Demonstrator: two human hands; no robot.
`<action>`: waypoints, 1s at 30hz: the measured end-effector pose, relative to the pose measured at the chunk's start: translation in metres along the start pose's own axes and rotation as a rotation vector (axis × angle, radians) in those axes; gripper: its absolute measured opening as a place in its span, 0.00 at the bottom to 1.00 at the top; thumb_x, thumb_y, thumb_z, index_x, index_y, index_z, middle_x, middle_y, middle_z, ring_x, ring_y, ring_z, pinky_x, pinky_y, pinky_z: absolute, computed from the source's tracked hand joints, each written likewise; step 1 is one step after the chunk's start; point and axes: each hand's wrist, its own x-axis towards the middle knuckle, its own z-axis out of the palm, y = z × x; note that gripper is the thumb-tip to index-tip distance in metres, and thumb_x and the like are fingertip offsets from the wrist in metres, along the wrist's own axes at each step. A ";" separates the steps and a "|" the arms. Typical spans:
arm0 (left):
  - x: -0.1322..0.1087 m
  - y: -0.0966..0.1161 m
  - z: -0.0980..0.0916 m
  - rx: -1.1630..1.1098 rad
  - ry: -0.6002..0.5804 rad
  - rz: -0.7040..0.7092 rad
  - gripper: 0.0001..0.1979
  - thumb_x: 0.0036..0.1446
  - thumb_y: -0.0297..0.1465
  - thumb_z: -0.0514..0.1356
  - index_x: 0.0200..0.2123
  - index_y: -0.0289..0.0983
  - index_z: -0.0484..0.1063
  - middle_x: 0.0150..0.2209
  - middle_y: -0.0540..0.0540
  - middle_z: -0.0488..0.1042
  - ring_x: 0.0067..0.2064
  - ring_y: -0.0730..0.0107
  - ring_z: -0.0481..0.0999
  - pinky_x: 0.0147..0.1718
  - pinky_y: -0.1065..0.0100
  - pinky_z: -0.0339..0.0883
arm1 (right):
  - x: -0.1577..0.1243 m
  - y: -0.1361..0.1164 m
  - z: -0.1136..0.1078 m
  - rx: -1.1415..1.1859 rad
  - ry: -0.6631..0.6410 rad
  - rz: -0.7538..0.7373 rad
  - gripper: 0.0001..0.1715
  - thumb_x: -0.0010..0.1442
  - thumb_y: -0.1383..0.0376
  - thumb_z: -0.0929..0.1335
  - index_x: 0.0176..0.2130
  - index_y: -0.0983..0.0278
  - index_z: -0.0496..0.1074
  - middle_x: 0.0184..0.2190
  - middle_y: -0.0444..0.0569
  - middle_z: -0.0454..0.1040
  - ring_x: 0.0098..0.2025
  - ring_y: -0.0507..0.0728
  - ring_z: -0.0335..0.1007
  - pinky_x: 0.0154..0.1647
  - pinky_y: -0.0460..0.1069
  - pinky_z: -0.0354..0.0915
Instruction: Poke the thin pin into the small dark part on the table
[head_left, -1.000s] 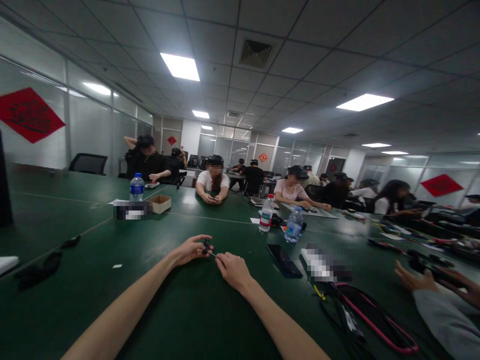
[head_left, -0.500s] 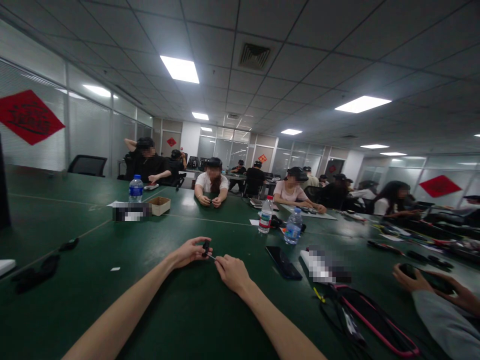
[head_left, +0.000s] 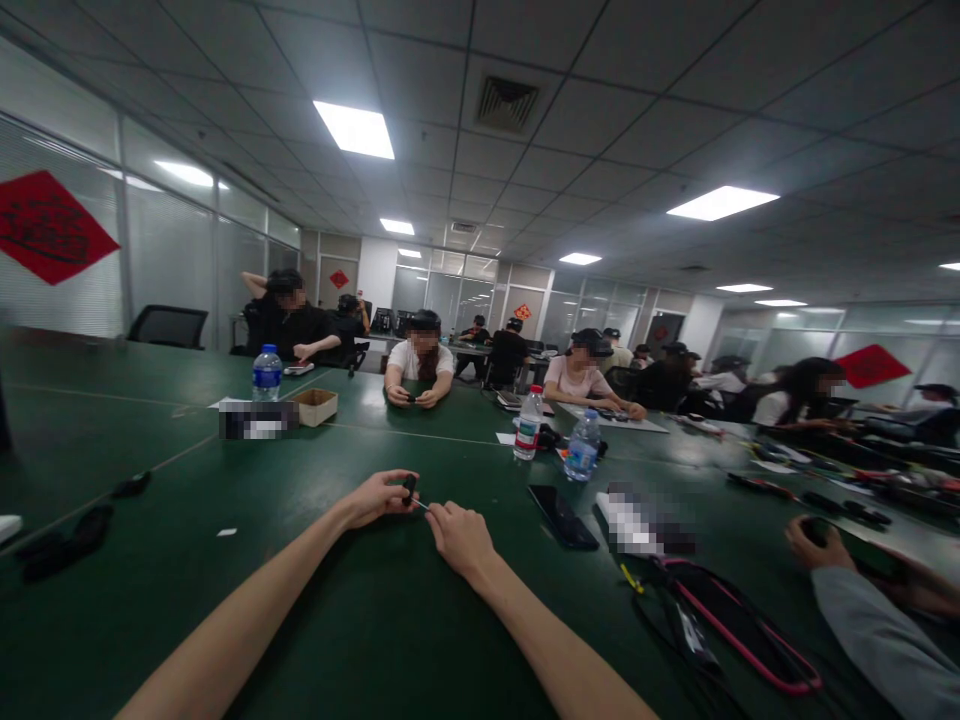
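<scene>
My left hand (head_left: 375, 497) rests on the green table (head_left: 337, 620) and pinches a small black part (head_left: 409, 487) between thumb and fingers. My right hand (head_left: 459, 536) lies just to its right, fingers curled around a thin metal tool (head_left: 421, 505) whose tip points into the black part. Both forearms stretch out from the bottom of the view. What the small part is I cannot make out.
A black phone (head_left: 562, 516) lies right of my hands. Two water bottles (head_left: 528, 424) stand beyond it, a third (head_left: 267, 374) with a cardboard box (head_left: 316, 406) at the left. A black and pink case (head_left: 720, 620) lies at the right. A co-worker's hand (head_left: 814, 545) holds something dark. Several people sit opposite.
My hands stay together on the small part. The view has shifted slightly. The co-worker's hands at the right have drawn closer around a dark object.
</scene>
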 end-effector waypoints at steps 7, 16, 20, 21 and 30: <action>-0.002 0.001 0.000 0.024 -0.029 -0.037 0.30 0.46 0.23 0.63 0.54 0.32 0.59 0.39 0.36 0.73 0.39 0.64 0.76 0.45 0.60 0.69 | 0.004 0.011 0.002 0.086 0.038 0.147 0.24 0.67 0.56 0.50 0.46 0.60 0.67 0.38 0.51 0.72 0.36 0.53 0.70 0.34 0.46 0.63; -0.004 0.002 0.002 0.041 -0.039 0.015 0.30 0.46 0.24 0.64 0.54 0.34 0.60 0.43 0.34 0.72 0.38 0.62 0.76 0.40 0.61 0.70 | 0.002 0.012 -0.005 0.132 0.025 0.064 0.22 0.65 0.53 0.54 0.50 0.57 0.65 0.41 0.49 0.70 0.38 0.53 0.69 0.35 0.46 0.62; -0.004 0.002 0.001 0.033 -0.047 0.004 0.30 0.45 0.26 0.66 0.53 0.34 0.62 0.42 0.35 0.73 0.38 0.61 0.76 0.39 0.62 0.70 | 0.002 0.012 -0.003 0.144 0.046 0.063 0.21 0.64 0.56 0.56 0.54 0.56 0.60 0.41 0.48 0.69 0.38 0.53 0.69 0.35 0.45 0.61; -0.004 0.002 0.001 0.029 -0.047 0.010 0.30 0.45 0.26 0.66 0.52 0.34 0.62 0.42 0.35 0.73 0.38 0.61 0.76 0.40 0.61 0.70 | 0.002 0.012 -0.003 0.145 0.050 0.062 0.20 0.64 0.56 0.55 0.54 0.55 0.60 0.41 0.48 0.69 0.38 0.53 0.69 0.35 0.45 0.61; -0.006 0.005 0.003 -0.009 -0.050 0.028 0.26 0.46 0.26 0.66 0.50 0.32 0.66 0.43 0.36 0.72 0.38 0.63 0.76 0.43 0.59 0.69 | 0.002 0.012 -0.006 0.136 0.048 0.063 0.21 0.65 0.55 0.54 0.53 0.54 0.62 0.41 0.47 0.69 0.37 0.52 0.69 0.32 0.44 0.61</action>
